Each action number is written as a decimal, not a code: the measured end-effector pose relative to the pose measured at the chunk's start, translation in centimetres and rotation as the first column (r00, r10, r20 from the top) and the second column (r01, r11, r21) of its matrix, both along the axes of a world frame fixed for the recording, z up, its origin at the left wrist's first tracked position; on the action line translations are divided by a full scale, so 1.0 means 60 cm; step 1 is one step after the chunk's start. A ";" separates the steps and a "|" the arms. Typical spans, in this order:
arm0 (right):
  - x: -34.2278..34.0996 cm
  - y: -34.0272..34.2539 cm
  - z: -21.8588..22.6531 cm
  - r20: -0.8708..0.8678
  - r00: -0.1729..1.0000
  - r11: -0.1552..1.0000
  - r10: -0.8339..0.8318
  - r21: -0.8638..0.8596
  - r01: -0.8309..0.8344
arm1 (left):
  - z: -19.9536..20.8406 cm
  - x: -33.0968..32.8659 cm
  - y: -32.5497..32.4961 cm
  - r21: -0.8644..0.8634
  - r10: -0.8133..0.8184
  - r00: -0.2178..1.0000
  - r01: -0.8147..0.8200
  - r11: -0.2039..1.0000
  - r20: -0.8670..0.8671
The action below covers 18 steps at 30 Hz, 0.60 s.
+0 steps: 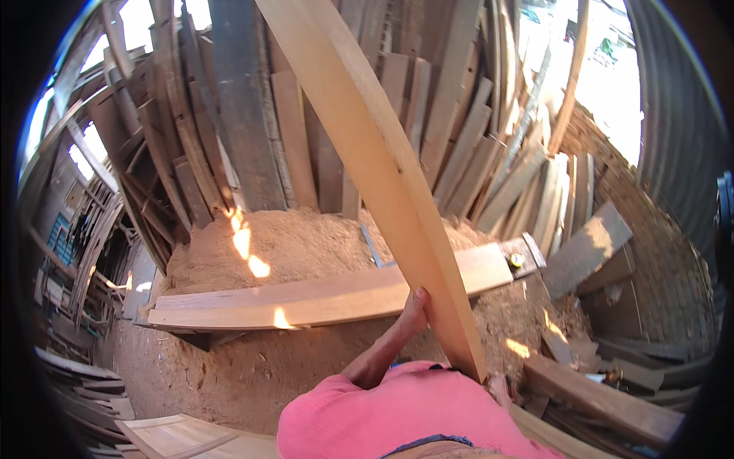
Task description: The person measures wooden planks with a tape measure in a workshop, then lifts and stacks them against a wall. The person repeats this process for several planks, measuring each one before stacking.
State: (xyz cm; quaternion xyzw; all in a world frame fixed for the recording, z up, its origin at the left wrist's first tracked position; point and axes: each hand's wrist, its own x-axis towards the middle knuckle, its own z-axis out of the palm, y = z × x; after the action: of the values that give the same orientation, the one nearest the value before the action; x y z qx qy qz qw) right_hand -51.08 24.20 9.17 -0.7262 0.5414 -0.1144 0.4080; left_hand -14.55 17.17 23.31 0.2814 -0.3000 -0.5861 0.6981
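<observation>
A long, smooth, light-brown wooden plank [382, 168] rises at a slant from close to my body, its far end running out past the top of the view. My left hand [415, 310] grips its left edge, thumb on the face and the other fingers mostly hidden. At the plank's lower right edge, my right hand [500, 389] shows only in part and is closed against the wood. Behind the raised plank, another pale board [306, 294] lies across a low bench, with a small round yellow-and-black object [517, 261] by its right end.
Sawdust [298, 245] is heaped beyond the bench. Many upright boards [298, 145] lean along the back. Offcuts and a thick beam [600, 398] lie at the right, near a corrugated metal sheet [677, 115]. A panelled wooden piece [183, 436] is at the lower left.
</observation>
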 end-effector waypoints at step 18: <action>0.286 -0.222 0.152 0.034 0.908 0.906 0.417 0.068 -0.419 | 0.061 0.310 0.011 0.113 0.499 0.865 -0.491 0.864 -0.057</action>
State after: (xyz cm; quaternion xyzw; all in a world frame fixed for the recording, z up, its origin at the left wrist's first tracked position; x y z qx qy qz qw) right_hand -33.93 10.91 18.29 -0.8086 0.3734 -0.0110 0.4546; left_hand 4.03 17.82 26.98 0.3566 -0.1599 -0.4123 0.8230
